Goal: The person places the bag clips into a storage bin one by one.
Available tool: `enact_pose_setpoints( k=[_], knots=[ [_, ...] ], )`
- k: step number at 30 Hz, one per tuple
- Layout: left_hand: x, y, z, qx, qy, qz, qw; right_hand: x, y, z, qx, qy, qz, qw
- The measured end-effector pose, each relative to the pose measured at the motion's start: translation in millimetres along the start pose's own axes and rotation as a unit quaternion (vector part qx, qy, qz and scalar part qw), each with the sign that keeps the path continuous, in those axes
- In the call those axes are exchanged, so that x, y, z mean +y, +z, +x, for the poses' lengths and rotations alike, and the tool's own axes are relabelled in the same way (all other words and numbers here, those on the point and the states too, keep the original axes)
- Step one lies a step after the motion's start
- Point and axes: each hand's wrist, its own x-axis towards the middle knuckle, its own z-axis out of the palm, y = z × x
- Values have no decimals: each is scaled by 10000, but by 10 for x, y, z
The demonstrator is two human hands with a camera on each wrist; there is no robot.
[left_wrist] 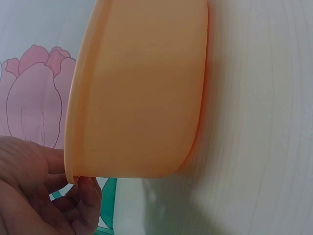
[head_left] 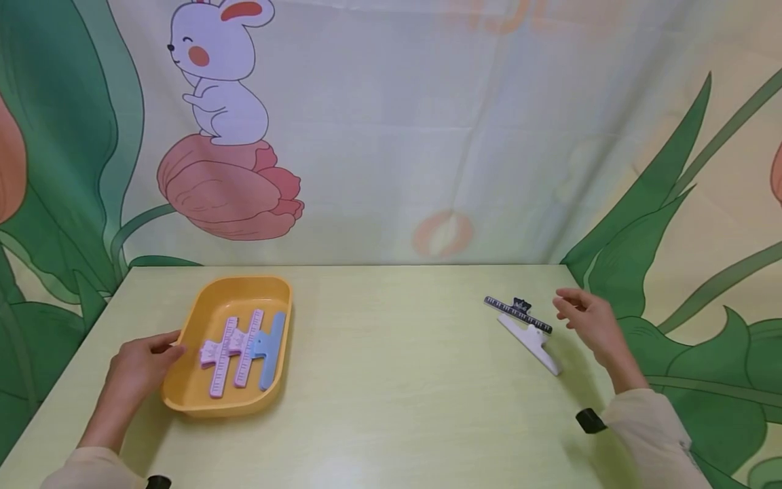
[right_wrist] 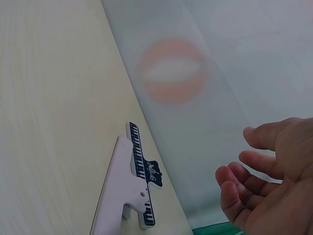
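Note:
My left hand (head_left: 137,367) pinches the left rim of a yellow plastic tray (head_left: 277,397), thumb and fingers on either side of the edge in the left wrist view. Inside the tray lie two pink clips with piano-key bars, a left one (head_left: 221,367) and a middle one (head_left: 250,350), and a plain blue clip (head_left: 273,346). At the table's right, a black piano-key clip (head_left: 516,314) and a plain white clip (head_left: 531,343) lie close together. Just right of them hovers my right hand (head_left: 589,322), fingers loosely bent, holding nothing.
The pale wooden table (head_left: 391,380) ends at a hanging cloth backdrop (head_left: 379,136) with a rabbit and flowers on it. Each sleeve has a small black piece (head_left: 590,420) at the wrist. A stretch of table lies between tray and loose clips.

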Motion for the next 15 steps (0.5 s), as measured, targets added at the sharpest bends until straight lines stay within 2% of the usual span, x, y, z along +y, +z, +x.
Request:
enact_pose_setpoints(
  k=[15],
  knots=[
    [3,12,3,27,-52,-30,10000,235,110,61,-195,653,-53,9977]
  ],
)
